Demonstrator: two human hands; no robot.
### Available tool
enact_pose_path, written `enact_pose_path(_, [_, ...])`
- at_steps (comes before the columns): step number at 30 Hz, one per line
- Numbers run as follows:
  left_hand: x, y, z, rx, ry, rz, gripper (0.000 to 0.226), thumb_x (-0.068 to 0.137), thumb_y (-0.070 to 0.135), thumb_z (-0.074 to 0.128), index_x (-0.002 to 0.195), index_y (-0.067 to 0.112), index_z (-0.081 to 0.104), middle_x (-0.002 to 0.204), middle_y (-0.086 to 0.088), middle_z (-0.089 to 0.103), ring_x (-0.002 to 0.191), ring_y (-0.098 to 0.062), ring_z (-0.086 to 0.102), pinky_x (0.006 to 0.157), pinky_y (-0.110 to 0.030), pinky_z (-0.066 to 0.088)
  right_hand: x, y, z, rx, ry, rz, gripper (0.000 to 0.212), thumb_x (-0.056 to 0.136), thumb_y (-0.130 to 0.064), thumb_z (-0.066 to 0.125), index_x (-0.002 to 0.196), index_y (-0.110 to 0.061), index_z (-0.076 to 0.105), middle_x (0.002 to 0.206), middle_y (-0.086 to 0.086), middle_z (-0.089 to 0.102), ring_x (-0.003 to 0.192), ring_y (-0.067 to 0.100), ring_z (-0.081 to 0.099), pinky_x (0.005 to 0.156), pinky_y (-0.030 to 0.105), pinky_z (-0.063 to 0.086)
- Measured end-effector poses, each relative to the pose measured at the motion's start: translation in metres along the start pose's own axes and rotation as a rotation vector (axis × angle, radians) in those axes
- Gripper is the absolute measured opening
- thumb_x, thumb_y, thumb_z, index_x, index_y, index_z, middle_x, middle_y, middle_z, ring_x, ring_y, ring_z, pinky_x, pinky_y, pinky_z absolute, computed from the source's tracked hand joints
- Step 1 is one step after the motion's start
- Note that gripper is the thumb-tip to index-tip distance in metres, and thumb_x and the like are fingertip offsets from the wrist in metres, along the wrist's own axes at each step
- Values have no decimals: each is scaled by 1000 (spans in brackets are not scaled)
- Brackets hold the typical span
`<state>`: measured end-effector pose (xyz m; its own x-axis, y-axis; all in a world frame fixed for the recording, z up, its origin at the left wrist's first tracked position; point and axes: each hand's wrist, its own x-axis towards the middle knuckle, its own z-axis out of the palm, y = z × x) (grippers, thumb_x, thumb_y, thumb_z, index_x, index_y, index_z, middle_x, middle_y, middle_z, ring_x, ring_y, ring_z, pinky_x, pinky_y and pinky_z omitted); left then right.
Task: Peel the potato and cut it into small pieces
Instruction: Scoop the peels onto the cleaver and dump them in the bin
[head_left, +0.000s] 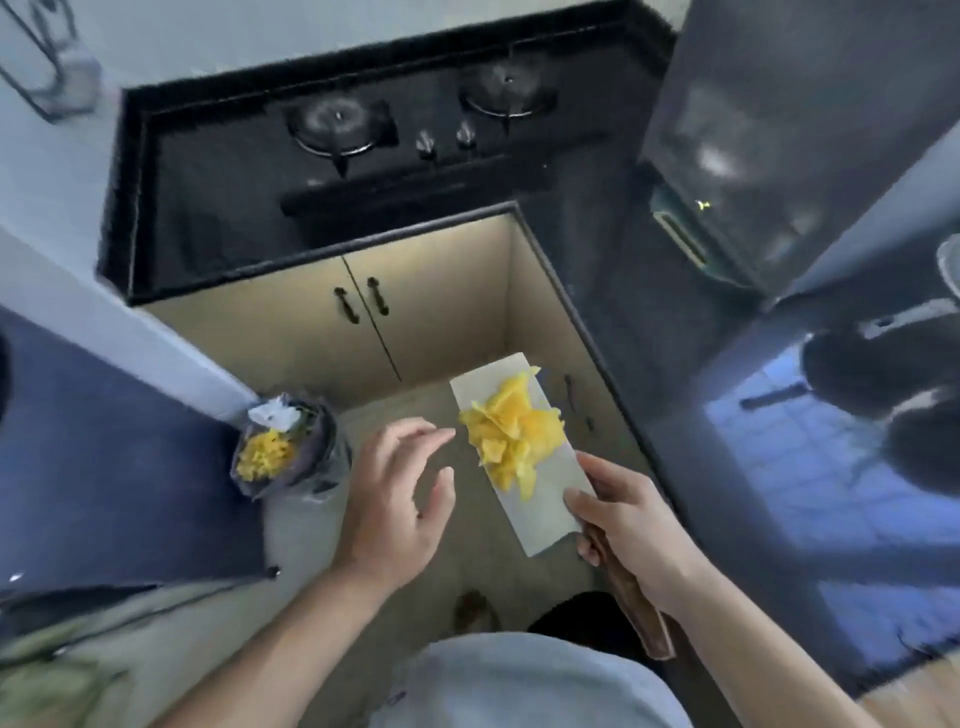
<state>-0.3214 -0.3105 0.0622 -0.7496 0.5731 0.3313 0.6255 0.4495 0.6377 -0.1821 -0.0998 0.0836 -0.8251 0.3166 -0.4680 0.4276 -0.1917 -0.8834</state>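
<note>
Your right hand grips the brown wooden handle of a cleaver, thumb pressed on the flat of its broad, pale rectangular blade, which you hold level above the floor. A loose heap of thin yellow potato peels, curled and ragged at the edges, lies on the blade. Your left hand hovers just beside the heap with fingers spread and relaxed, holding nothing. Lower left, a bin lined with a dark crinkled bag holds more yellow scraps. Beyond stand beige cupboard doors and a glossy black stove with two round burners
</note>
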Motion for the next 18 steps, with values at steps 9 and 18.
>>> enact_pose_path(9, [32, -127, -54, 195, 317, -350, 42, 99, 27, 53, 130, 1, 64, 131, -13, 56, 126, -27, 52, 113, -37, 40, 185, -45, 127, -225, -328, 100, 35, 98, -5, 51, 114, -27, 73, 68, 7, 63, 56, 25, 49, 56, 37, 42])
enact_pose_path(18, [75, -306, -38, 600, -139, -347, 64, 94, 51, 52, 152, 23, 49, 163, -14, 34, 152, -41, 26, 118, -62, 25, 324, 15, 271, -399, -435, 182, 35, 91, -4, 50, 101, -28, 74, 71, 8, 67, 55, 25, 53, 51, 34, 44])
